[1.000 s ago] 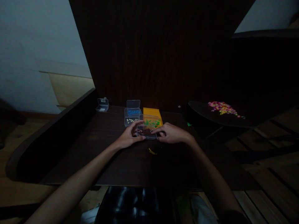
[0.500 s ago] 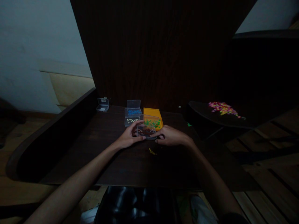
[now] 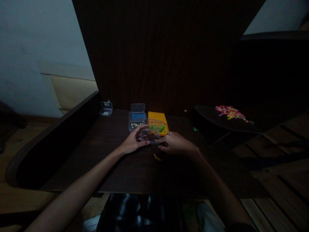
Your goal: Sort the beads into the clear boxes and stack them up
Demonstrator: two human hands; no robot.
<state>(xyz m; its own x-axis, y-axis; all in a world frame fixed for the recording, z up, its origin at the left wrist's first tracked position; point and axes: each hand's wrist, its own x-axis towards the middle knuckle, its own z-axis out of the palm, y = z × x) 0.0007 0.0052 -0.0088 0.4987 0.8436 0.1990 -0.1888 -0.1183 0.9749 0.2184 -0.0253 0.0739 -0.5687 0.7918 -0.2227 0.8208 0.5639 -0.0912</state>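
On the dark table [image 3: 116,167] a small clear plastic box with dark red pieces [image 3: 150,136] sits between my hands. My left hand [image 3: 132,141] curls round its left side, fingers closed on it. My right hand [image 3: 174,143] grips its right side, thumb on the lid. Just behind it lies an orange tray with green pieces [image 3: 158,125]. Left of the tray stand a clear box of white pieces [image 3: 135,125] and one of blue pieces [image 3: 138,115] with its lid up.
A small open clear box [image 3: 106,109] stands at the table's far left corner. A few yellow pieces [image 3: 157,157] lie loose in front of my hands. A heap of pink and yellow pieces [image 3: 230,112] lies on a dark round surface to the right.
My right hand has slid a little left and nearer along the box's right side. The left hand and the box have barely moved.
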